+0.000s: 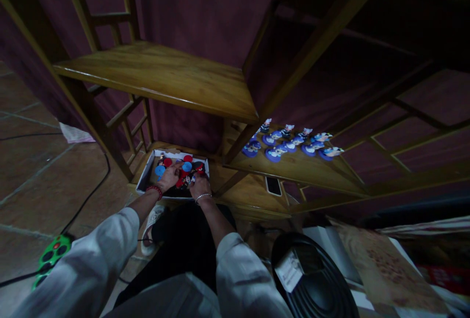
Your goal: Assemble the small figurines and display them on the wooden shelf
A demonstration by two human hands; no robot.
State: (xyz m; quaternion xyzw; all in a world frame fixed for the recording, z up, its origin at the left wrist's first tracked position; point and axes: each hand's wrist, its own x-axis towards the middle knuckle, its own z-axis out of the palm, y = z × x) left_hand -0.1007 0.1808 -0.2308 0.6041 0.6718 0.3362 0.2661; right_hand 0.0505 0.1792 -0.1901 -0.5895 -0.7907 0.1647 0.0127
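Note:
A shallow white cardboard box on the lowest shelf holds several small figurines lying on their sides, with red and blue round bases. My left hand, with a red bead bracelet, is over the middle of the box. Its fingers stretch toward a blue round base, and I see no thing held in them. My right hand, wearing a pale bracelet, dips into the box's right side. Its fingers are bent around a small figurine, mostly hidden beneath them. A red round base lies beyond my left hand.
Several purple-based figurines stand in rows on the wooden shelf to the right. Below them lies a phone. An upper shelf overhangs the box. A green power strip with cables lies on the floor; a black stool stands right.

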